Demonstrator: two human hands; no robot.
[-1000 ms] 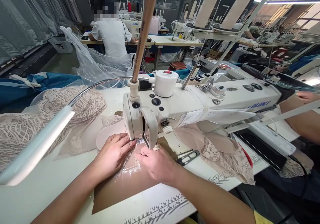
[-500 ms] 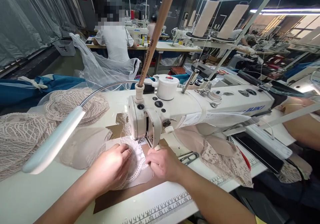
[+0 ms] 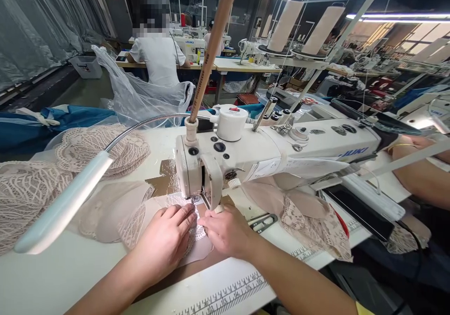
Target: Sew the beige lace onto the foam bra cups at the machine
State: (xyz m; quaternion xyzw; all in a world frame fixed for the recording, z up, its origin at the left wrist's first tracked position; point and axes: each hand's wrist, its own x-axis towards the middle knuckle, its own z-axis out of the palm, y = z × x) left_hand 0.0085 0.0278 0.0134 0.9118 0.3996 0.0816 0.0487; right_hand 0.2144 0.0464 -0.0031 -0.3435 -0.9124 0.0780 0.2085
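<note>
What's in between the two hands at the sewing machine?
Pale lace and some smooth cloth lie between the left hand and right hand; the head view shows it.

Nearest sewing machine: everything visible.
Upright on the table, the white, hard-looking machine has a long arm marked JUKI in blue. Black caps dot its head; a white housing with red switch sits on top. Paper hangs along its side. The left hand is at its foot; unclear whether the right hand touches it.
</note>
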